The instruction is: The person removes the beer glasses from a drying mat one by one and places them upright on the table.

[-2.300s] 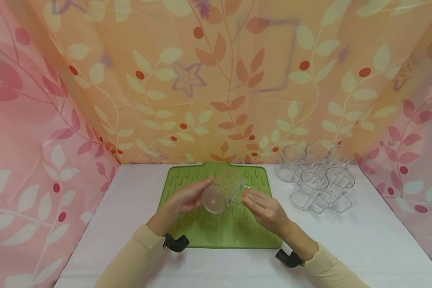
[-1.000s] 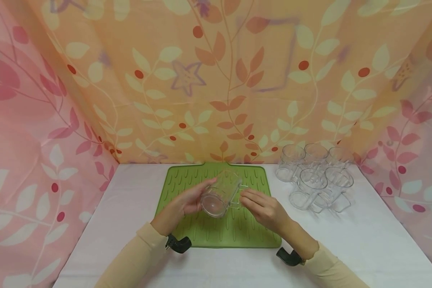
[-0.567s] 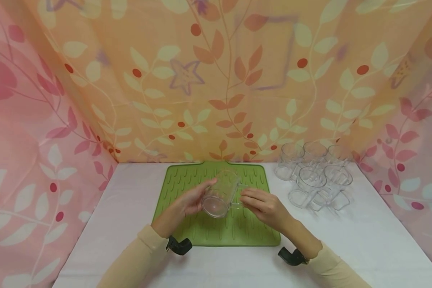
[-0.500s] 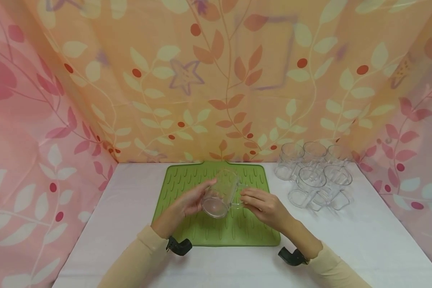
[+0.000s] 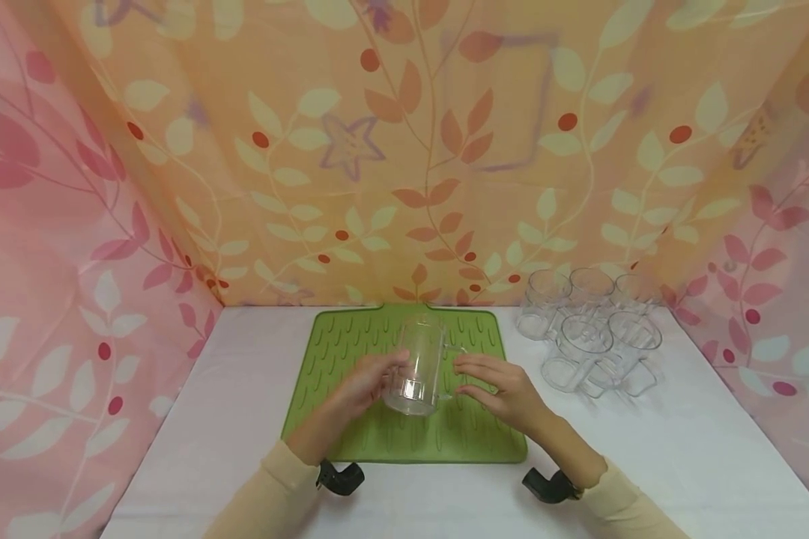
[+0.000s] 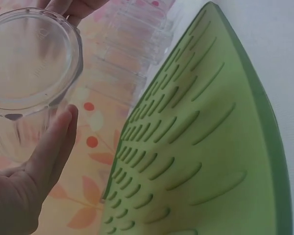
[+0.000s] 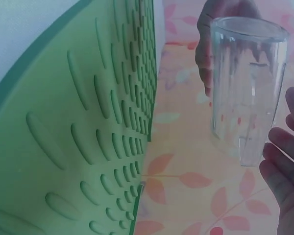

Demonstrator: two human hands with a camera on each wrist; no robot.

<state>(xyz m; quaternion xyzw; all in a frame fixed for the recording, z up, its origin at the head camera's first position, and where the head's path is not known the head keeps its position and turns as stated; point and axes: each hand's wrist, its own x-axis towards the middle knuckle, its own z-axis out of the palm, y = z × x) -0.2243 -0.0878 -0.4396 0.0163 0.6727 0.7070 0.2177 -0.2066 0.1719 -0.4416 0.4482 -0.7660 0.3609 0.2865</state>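
A clear faceted mug (image 5: 414,359) is held above the green drying mat, its base tipped toward me. My left hand (image 5: 360,385) grips the mug's body from the left side; in the left wrist view its fingers (image 6: 54,137) lie along the wall below the round base. My right hand (image 5: 505,389) is beside the handle (image 5: 455,349), thumb and fingers parted, fingertips close to it. In the right wrist view the fingers of the right hand (image 7: 289,161) are spread around the handle side of the mug (image 7: 245,88), not curled round it.
The green drying mat (image 5: 472,438) with raised ridges lies on the white-covered table (image 5: 647,464). Several clear mugs (image 5: 586,337) stand grouped at the back right. Patterned cloth walls (image 5: 404,150) rise behind and at both sides.
The mug has turned in the left hand from a slant to nearly straight in the head view. My right hand's fingers, earlier pinching at the handle, have spread apart.
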